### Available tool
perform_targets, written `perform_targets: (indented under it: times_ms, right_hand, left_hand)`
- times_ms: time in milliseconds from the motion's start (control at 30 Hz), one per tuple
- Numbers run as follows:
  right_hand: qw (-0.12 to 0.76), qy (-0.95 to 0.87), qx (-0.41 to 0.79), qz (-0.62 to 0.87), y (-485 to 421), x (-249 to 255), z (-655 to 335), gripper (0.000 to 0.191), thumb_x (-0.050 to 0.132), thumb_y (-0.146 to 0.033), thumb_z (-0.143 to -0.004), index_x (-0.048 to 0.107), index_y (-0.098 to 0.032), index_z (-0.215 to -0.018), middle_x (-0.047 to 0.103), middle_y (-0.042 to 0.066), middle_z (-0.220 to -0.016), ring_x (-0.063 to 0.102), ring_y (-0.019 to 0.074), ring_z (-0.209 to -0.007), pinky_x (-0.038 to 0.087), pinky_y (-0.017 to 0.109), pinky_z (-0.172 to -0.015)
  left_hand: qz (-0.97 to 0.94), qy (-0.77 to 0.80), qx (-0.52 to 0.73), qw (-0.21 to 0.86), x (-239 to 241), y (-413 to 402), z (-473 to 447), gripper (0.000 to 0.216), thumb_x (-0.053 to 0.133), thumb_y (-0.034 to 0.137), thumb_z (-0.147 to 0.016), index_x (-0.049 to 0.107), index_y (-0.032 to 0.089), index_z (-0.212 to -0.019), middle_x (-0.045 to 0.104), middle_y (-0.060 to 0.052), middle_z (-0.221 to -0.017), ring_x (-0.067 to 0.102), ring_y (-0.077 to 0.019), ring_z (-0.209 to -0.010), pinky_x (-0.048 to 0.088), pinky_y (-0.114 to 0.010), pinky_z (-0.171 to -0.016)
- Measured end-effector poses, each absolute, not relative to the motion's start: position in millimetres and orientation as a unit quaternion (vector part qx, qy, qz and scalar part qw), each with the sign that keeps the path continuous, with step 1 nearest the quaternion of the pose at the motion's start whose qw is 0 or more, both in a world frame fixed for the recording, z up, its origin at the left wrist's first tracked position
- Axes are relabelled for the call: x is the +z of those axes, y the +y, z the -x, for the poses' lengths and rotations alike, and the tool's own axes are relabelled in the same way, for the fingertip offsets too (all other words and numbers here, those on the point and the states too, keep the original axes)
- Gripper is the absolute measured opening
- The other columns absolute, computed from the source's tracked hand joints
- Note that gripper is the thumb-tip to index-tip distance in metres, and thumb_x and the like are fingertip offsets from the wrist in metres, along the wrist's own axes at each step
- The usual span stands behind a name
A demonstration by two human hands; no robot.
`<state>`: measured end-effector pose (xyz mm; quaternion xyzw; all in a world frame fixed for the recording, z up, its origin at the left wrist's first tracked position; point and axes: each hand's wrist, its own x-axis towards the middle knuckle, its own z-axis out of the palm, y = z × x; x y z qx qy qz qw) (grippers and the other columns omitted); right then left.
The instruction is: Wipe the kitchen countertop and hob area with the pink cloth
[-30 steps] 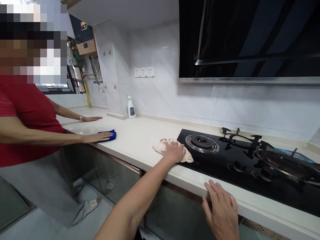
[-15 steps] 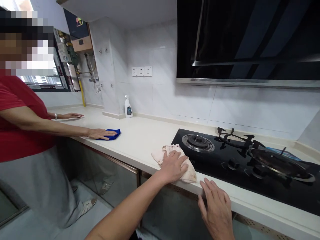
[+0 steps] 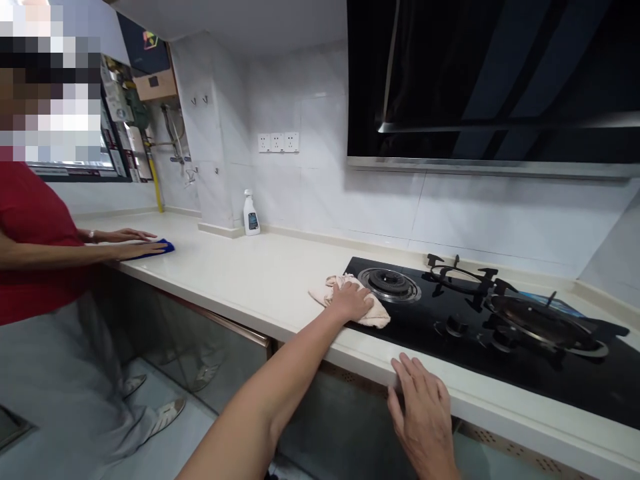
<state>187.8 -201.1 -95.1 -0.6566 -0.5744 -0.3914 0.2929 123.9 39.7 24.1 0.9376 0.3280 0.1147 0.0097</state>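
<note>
My left hand [image 3: 353, 301] presses down on a pale, stained cloth [image 3: 374, 316], its fingers bent over the fabric. The cloth lies bunched across the left edge of the black gas stove [image 3: 425, 347], partly on the cream countertop [image 3: 280, 287]. Just behind it is the left burner [image 3: 390, 285]. My right hand [image 3: 420, 403] rests at the counter's front edge, fingers stretched out and holding nothing. Part of the cloth is hidden under my left hand.
A person in a red top [image 3: 35, 220] stands at the left, one hand on a blue cloth [image 3: 163, 248]. A white spray bottle [image 3: 251, 213] stands by the wall. Pan supports [image 3: 460, 277] rise from the stove's right side, and a black range hood [image 3: 490, 80] hangs above.
My left hand has pushed the cloth away from the counter's front edge, further onto the stove. The other person's hand and blue cloth have moved left. My right hand stays near the edge.
</note>
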Motion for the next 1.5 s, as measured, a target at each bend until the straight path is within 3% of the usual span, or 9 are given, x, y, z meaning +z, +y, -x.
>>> perform_targets:
  times_ms: [267,567,833,1100,1500]
  right_hand:
    - [0.296,-0.580,-0.393,0.649,-201,-97,-190,0.041,0.049,-0.026,-0.098,0.054,-0.020,-0.139,0.064,0.011,-0.139,0.055,0.0295,-0.130,0.037,0.045,-0.105]
    - [0.308,-0.572,-0.395,0.650,-199,-97,-188,0.040,0.051,-0.023,-0.096,0.054,-0.019,-0.136,0.065,0.011,-0.137,0.056,0.0292,-0.128,0.037,0.045,-0.105]
    - [0.295,-0.577,-0.383,0.658,-203,-93,-187,0.041,0.051,-0.023,-0.097,0.052,-0.019,-0.138,0.064,0.011,-0.139,0.054,0.0283,-0.131,0.036,0.045,-0.107]
    - [0.293,-0.579,-0.378,0.660,-204,-95,-187,0.045,0.053,-0.023,-0.097,0.050,-0.020,-0.141,0.062,0.011,-0.142,0.052,0.0280,-0.134,0.036,0.045,-0.108]
    - [0.305,-0.575,-0.377,0.659,-202,-96,-187,0.040,0.052,-0.023,-0.097,0.054,-0.020,-0.138,0.064,0.011,-0.140,0.054,0.0290,-0.132,0.036,0.046,-0.108]
  left_hand:
    - [-0.927,0.353,0.128,0.004,23,48,-136,0.050,0.032,0.048,-0.103,0.054,0.029,-0.143,0.053,-0.011,-0.150,0.040,-0.0358,-0.142,0.025,-0.072,-0.114]
    - [-0.944,0.271,0.183,-0.045,12,-1,-90,0.045,0.039,0.050,-0.104,0.056,0.032,-0.142,0.059,-0.006,-0.144,0.045,-0.0319,-0.137,0.029,-0.066,-0.117]
    - [-0.943,0.241,0.227,-0.023,10,-5,-49,0.039,0.050,0.047,-0.103,0.060,0.032,-0.138,0.059,-0.006,-0.145,0.048,-0.0300,-0.137,0.024,-0.066,-0.121]
    - [-0.935,0.297,0.193,0.009,14,21,-34,0.041,0.044,0.047,-0.104,0.057,0.033,-0.140,0.055,-0.006,-0.151,0.044,-0.0278,-0.142,0.033,-0.061,-0.119]
    - [-0.915,0.366,0.164,0.053,18,57,-49,0.046,0.037,0.053,-0.104,0.055,0.036,-0.142,0.052,-0.003,-0.154,0.041,-0.0324,-0.143,0.027,-0.067,-0.118]
